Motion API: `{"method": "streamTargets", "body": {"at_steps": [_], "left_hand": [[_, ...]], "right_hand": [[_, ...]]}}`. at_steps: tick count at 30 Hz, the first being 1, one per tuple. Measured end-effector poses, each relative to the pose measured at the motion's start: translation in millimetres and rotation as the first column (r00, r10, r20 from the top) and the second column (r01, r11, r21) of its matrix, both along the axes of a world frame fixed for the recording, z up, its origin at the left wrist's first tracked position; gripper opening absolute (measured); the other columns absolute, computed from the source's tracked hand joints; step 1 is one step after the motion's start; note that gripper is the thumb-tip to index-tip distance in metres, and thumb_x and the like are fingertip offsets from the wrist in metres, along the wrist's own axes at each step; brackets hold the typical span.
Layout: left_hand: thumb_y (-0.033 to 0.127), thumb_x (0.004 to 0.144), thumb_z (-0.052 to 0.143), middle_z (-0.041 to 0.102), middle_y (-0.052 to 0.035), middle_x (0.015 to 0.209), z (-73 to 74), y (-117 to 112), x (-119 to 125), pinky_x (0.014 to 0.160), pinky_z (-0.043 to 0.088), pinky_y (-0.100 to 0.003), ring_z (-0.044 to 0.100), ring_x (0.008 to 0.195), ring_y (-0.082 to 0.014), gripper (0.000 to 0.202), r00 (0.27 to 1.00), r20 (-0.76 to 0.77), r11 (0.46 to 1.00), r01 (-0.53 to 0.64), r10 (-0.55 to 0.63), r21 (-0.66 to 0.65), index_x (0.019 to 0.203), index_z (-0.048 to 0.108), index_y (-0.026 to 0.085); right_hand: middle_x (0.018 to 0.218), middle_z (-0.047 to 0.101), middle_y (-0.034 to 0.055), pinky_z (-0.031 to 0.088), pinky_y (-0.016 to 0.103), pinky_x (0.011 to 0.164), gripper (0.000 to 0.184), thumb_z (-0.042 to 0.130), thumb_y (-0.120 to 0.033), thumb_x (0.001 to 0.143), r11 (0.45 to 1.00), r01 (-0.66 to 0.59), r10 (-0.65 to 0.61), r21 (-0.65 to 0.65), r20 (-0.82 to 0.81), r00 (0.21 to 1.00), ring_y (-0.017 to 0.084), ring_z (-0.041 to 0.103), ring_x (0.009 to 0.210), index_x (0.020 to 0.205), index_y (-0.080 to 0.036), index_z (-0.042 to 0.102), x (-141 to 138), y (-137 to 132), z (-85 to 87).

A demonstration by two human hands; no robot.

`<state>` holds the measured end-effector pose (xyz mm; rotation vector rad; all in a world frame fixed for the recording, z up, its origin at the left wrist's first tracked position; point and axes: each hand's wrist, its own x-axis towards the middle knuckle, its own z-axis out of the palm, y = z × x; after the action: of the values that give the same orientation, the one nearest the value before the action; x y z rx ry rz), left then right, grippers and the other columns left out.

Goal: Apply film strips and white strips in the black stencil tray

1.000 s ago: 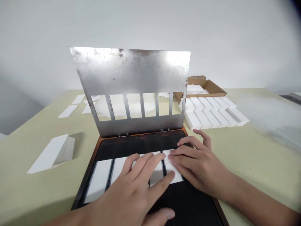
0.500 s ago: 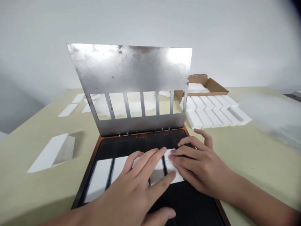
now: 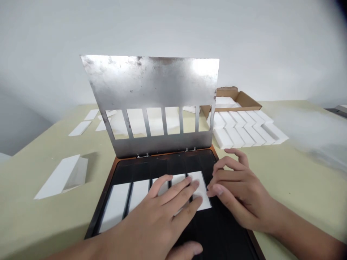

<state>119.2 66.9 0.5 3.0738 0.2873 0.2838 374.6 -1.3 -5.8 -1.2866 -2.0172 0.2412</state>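
The left hand (image 3: 159,213) lies open on white strips (image 3: 200,184), grasping nothing; the right hand (image 3: 238,191), also released, curls just beside their right edge. The strips sit in a black tray (image 3: 173,162) below a raised hinged metal plate (image 3: 149,83); white blocks (image 3: 244,130) lie toward the far right of the tabletop (image 3: 35,220).

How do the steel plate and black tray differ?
The plate stands tilted up; the tray lies flat. The plate is scuffed silver with slots; the tray is black with an orange-brown rim. White strips lie on the tray, not the plate. Both meet at hinges.
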Motion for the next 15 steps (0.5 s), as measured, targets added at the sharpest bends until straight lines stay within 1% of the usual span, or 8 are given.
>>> {"method": "streamTargets", "body": {"at_steps": [2,4,6,9,10,12,14,15], "left_hand": [[0.053,0.108,0.055,0.061,-0.0135,0.153,0.6,-0.8,0.8,0.12,0.038,-0.044,0.057,0.141,-0.0301,0.057,1.0,0.003,1.0,0.012,-0.012,0.004,0.151,0.057,0.016],[0.052,0.108,0.055,0.065,-0.0134,0.148,1.0,-1.5,1.7,0.118,0.038,-0.044,0.059,0.136,-0.0298,0.057,1.0,0.006,1.0,0.023,-0.023,0.01,0.15,0.058,0.014],[0.051,0.107,0.055,0.069,-0.0127,0.14,0.9,-1.9,2.1,0.115,0.04,-0.045,0.061,0.131,-0.03,0.055,1.0,0.003,1.0,0.019,-0.019,-0.002,0.148,0.059,0.014],[0.053,0.107,0.054,0.072,-0.0126,0.129,0.7,-2.5,0.8,0.109,0.044,-0.048,0.064,0.122,-0.0311,0.055,1.0,0.012,1.0,-0.005,0.005,-0.014,0.147,0.06,0.017],[0.054,0.107,0.055,0.071,-0.0141,0.132,0.6,-2.7,0.0,0.108,0.045,-0.049,0.063,0.124,-0.0327,0.055,1.0,0.022,1.0,-0.021,0.021,-0.004,0.148,0.06,0.018],[0.055,0.105,0.058,0.063,-0.0188,0.146,0.3,-3.0,-1.3,0.108,0.046,-0.053,0.058,0.133,-0.0375,0.056,0.998,0.042,0.999,-0.047,0.046,0.025,0.148,0.06,0.021],[0.055,0.101,0.065,0.053,-0.0222,0.157,0.0,-3.0,-1.7,0.109,0.046,-0.056,0.05,0.143,-0.042,0.059,0.998,0.031,0.997,-0.052,0.051,0.049,0.149,0.059,0.021],[0.054,0.098,0.068,0.051,-0.0227,0.159,-0.1,-2.8,-1.6,0.109,0.045,-0.057,0.048,0.144,-0.0431,0.061,0.999,0.022,0.998,-0.043,0.042,0.051,0.148,0.059,0.02]], "right_hand": [[0.083,0.076,-0.003,0.025,0.053,0.119,0.032,0.051,-0.02,0.105,1.0,0.029,-0.029,0.009,-0.009,1.0,0.02,0.063,0.096,0.079,-0.025,0.07,1.6,1.5,-1.2],[0.091,0.079,-0.0036,0.024,0.053,0.119,0.03,0.053,-0.021,0.105,1.0,0.005,-0.005,-0.009,0.018,1.0,0.021,0.063,0.101,0.081,-0.025,0.071,2.5,2.7,-2.7],[0.091,0.079,-0.0037,0.023,0.053,0.12,0.027,0.053,-0.022,0.105,0.999,-0.032,0.034,-0.037,0.055,0.998,0.021,0.062,0.102,0.085,-0.025,0.072,2.9,3.1,-3.4],[0.083,0.077,-0.0028,0.023,0.054,0.119,0.028,0.052,-0.023,0.106,0.994,-0.087,0.093,-0.069,0.082,0.992,0.02,0.062,0.096,0.086,-0.024,0.071,3.3,2.2,-2.4],[0.08,0.076,-0.0025,0.024,0.054,0.119,0.03,0.05,-0.024,0.107,0.992,-0.101,0.107,-0.07,0.077,0.991,0.02,0.062,0.094,0.083,-0.024,0.07,3.3,1.8,-1.9],[0.075,0.074,-0.0021,0.026,0.053,0.117,0.035,0.047,-0.025,0.108,0.993,-0.106,0.109,-0.051,0.053,0.993,0.02,0.061,0.091,0.079,-0.023,0.068,3.0,1.1,-1.2],[0.078,0.074,-0.0017,0.028,0.052,0.116,0.037,0.045,-0.023,0.108,0.997,-0.078,0.078,-0.02,0.039,0.996,0.02,0.061,0.092,0.08,-0.024,0.069,2.6,1.4,-1.6],[0.083,0.076,-0.0013,0.028,0.052,0.115,0.036,0.045,-0.023,0.107,0.998,-0.058,0.058,-0.006,0.042,0.997,0.021,0.061,0.094,0.082,-0.024,0.071,2.4,1.8,-2.3]]}}
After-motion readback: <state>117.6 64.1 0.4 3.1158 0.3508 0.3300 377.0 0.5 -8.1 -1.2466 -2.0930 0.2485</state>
